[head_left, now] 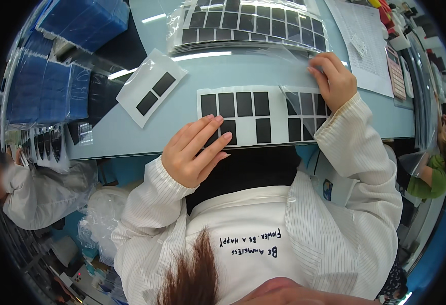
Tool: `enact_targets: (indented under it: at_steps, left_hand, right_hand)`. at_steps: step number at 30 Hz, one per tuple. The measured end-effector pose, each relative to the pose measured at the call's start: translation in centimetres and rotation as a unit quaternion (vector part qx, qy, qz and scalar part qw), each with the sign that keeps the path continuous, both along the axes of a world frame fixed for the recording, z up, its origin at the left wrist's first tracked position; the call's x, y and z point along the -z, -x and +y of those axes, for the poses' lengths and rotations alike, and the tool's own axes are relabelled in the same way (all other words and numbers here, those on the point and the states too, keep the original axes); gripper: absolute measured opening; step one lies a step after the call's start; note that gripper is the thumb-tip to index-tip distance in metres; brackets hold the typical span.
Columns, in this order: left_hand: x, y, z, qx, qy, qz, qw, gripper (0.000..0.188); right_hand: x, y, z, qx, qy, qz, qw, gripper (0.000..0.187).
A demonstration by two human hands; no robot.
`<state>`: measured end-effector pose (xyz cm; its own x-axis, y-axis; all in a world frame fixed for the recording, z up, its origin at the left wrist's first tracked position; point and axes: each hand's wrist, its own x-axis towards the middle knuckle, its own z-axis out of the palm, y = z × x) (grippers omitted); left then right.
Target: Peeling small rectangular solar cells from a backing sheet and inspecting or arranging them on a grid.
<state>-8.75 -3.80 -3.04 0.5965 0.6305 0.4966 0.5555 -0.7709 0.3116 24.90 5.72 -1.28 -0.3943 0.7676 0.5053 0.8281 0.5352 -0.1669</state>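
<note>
A white sheet (pixel 247 133) with rows of black rectangular stickers lies along the near edge of the table. My left hand (pixel 190 150) rests on its left end, fingers stretched out and slightly apart over the lower row of stickers. Over the right end of the sheet, a clear film (pixel 295 101) is lifted at a slant. My right hand (pixel 336 84) is raised above that end, with thumb and fingertips pinched on the film. Gaps show between some stickers, where bare backing is visible. The palm side of my left hand is hidden.
Beyond the sheet lies a stack of similar sticker sheets (pixel 253 23) in clear plastic. To the left is a small white piece (pixel 130 95) with two black stickers. Blue wrapped bundles (pixel 45 94) stand at far left. A paper (pixel 368 61) and pink calculator (pixel 396 76) lie right.
</note>
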Motion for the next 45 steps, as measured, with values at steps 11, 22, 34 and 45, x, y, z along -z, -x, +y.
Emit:
enact_targets:
  at_steps: [11,22,34,45]
  left_hand:
    - [-1.5,-0.4,-0.1,-0.007,0.021,-0.016,1.000,0.040]
    - [-3.1,1.8,0.3,-0.056,0.010,-0.010,0.998,0.041]
    - [-1.9,2.5,-1.3,-0.019,0.068,0.092,0.993,0.045]
    - [-2.4,0.7,3.2,-0.023,0.090,0.116,0.989,0.037]
  right_hand:
    - [-1.5,2.1,-1.9,0.010,0.172,0.245,0.954,0.037]
    - [-2.1,2.2,-2.2,-0.104,-0.118,-0.022,0.987,0.038]
    - [-2.0,4.4,-7.4,-0.071,0.160,-0.067,0.982,0.052]
    - [-1.3,3.2,-6.3,0.021,0.111,-0.031,0.993,0.036]
